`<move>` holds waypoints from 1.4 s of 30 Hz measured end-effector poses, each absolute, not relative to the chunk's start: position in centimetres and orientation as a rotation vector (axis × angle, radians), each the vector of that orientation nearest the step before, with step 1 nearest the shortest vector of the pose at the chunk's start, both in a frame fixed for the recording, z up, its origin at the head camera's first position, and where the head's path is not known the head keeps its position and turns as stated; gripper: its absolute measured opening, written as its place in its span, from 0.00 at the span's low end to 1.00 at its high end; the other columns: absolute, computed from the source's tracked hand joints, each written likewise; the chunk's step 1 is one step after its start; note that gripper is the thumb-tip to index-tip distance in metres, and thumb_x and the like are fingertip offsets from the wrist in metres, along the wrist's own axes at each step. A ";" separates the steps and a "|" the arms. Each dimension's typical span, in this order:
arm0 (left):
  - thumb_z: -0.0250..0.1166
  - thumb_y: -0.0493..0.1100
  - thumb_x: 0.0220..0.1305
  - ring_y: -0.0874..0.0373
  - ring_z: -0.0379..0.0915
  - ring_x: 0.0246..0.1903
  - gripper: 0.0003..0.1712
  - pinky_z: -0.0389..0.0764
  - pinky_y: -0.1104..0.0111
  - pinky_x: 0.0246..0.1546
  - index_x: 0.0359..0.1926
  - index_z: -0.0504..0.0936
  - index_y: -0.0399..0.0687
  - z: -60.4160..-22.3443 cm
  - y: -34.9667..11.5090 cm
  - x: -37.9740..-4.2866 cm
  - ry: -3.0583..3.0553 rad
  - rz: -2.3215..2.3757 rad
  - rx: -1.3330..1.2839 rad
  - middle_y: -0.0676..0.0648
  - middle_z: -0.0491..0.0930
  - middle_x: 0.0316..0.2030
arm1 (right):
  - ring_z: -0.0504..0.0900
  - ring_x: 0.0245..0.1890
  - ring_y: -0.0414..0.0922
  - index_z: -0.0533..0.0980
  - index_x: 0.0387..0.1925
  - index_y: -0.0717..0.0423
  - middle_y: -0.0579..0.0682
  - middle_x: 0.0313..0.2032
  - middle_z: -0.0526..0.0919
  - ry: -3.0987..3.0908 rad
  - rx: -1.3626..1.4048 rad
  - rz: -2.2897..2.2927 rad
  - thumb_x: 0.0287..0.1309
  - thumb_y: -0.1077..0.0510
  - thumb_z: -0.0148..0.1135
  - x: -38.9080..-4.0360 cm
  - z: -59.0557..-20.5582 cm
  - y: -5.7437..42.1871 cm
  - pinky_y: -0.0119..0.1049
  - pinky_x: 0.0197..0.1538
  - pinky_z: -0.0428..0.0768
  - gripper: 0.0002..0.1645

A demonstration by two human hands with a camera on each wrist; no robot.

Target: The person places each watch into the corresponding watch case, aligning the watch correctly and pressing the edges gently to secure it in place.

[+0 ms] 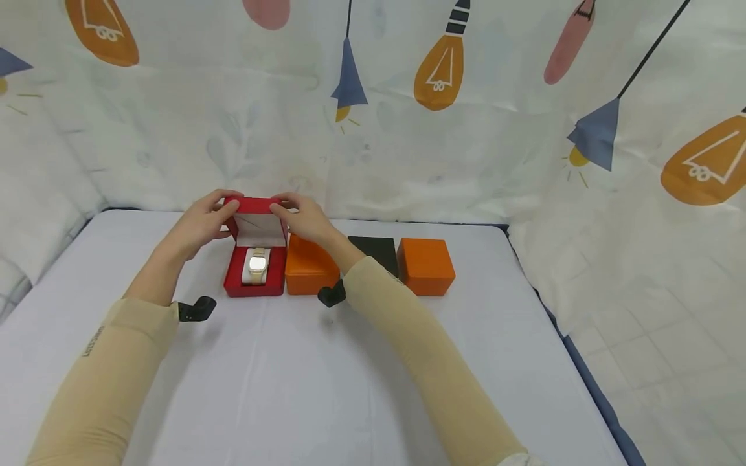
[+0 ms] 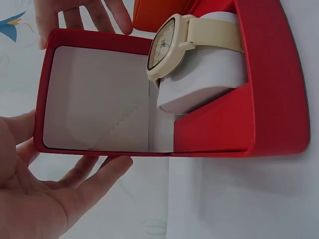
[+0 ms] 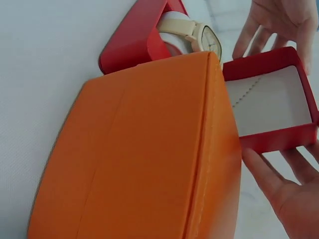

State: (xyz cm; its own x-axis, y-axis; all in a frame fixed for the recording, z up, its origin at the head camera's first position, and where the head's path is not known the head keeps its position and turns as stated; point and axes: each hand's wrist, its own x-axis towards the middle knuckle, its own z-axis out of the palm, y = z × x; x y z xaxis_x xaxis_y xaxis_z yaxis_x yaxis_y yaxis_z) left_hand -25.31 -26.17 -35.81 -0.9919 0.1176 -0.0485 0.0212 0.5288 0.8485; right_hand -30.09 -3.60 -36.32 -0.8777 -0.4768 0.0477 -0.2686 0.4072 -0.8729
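A red watch box (image 1: 234, 277) stands at the far left of the table with its lid raised. Inside it a cream-strapped watch (image 1: 258, 264) sits round a white cushion. My left hand (image 1: 198, 225) grips the left side of the lid (image 1: 254, 205), thumb on the front edge and fingers behind. On the lid's right side my right hand (image 1: 307, 221) holds it the same way. The left wrist view shows the lid's pale lining (image 2: 99, 99) and the watch's squarish face (image 2: 162, 45). Both hands appear around the lid in the right wrist view.
Close to the red box's right side stands an orange box (image 1: 309, 268), partly under my right forearm. Further right come a dark box (image 1: 375, 249) and another orange box (image 1: 428, 268). A patterned cloth (image 1: 396, 149) hangs behind the white table (image 1: 280, 388).
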 end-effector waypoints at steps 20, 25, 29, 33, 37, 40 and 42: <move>0.49 0.57 0.80 0.31 0.63 0.63 0.35 0.71 0.44 0.61 0.77 0.59 0.42 -36.1 -26.4 -23.8 2.730 1.449 0.202 0.30 0.62 0.66 | 0.76 0.61 0.41 0.74 0.69 0.50 0.45 0.61 0.80 2.514 -0.646 -1.439 0.74 0.53 0.60 -28.5 -35.8 -4.3 0.32 0.58 0.79 0.25; 0.50 0.55 0.81 0.32 0.66 0.62 0.34 0.72 0.48 0.60 0.76 0.61 0.42 -36.2 -26.4 -23.4 2.742 1.452 0.195 0.31 0.64 0.65 | 0.75 0.61 0.39 0.76 0.67 0.48 0.42 0.60 0.80 2.539 -0.644 -1.424 0.74 0.53 0.60 -27.9 -35.8 -4.3 0.31 0.57 0.79 0.23; 0.51 0.55 0.80 0.32 0.63 0.65 0.34 0.71 0.47 0.60 0.77 0.59 0.42 -36.2 -26.4 -23.0 2.732 1.448 0.177 0.30 0.63 0.68 | 0.76 0.58 0.39 0.77 0.66 0.47 0.42 0.59 0.80 2.533 -0.636 -1.443 0.74 0.53 0.60 -27.4 -35.9 -4.3 0.29 0.54 0.79 0.22; 0.51 0.55 0.80 0.31 0.62 0.67 0.35 0.70 0.43 0.62 0.78 0.59 0.43 -36.3 -26.4 -22.7 2.736 1.437 0.171 0.30 0.62 0.69 | 0.76 0.57 0.40 0.77 0.65 0.47 0.42 0.58 0.80 2.514 -0.624 -1.483 0.73 0.54 0.61 -27.1 -36.1 -4.3 0.29 0.52 0.80 0.22; 0.51 0.56 0.80 0.31 0.62 0.66 0.34 0.70 0.41 0.62 0.76 0.61 0.43 -36.5 -26.4 -22.4 2.751 1.445 0.192 0.31 0.64 0.68 | 0.77 0.61 0.42 0.77 0.65 0.49 0.43 0.60 0.80 2.494 -0.637 -1.527 0.73 0.55 0.62 -26.8 -36.3 -4.2 0.30 0.56 0.80 0.22; 0.52 0.56 0.80 0.31 0.62 0.66 0.33 0.69 0.39 0.62 0.76 0.62 0.43 -36.6 -26.5 -22.2 2.763 1.453 0.199 0.31 0.65 0.67 | 0.76 0.64 0.42 0.77 0.65 0.50 0.44 0.61 0.80 2.490 -0.646 -1.536 0.73 0.56 0.62 -26.6 -36.3 -4.2 0.29 0.58 0.78 0.22; 0.52 0.57 0.79 0.30 0.63 0.66 0.34 0.69 0.37 0.62 0.75 0.63 0.43 -36.6 -26.5 -22.0 2.767 1.455 0.195 0.31 0.65 0.67 | 0.76 0.64 0.42 0.78 0.65 0.51 0.44 0.61 0.80 2.491 -0.646 -1.532 0.73 0.57 0.62 -26.4 -36.3 -4.2 0.29 0.58 0.78 0.22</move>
